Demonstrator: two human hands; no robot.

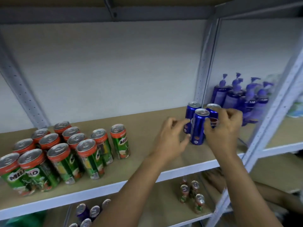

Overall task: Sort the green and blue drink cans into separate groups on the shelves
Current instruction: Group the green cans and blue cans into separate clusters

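Standing on the shelf [147, 128], blue cans [198, 126]: right hand [221, 128] grips one, left hand [172, 136] loosely open.

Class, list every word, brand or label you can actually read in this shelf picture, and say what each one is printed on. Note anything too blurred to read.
"MILO" on the front left green can.
"MILO", partly cut off, on the green can beside it.
"MIL", the rest turned away, on the green can standing apart at the right of the group.
Logo on the blue can under the right hand: too hidden and blurred to read.
Labels on the purple bottles: too blurred.
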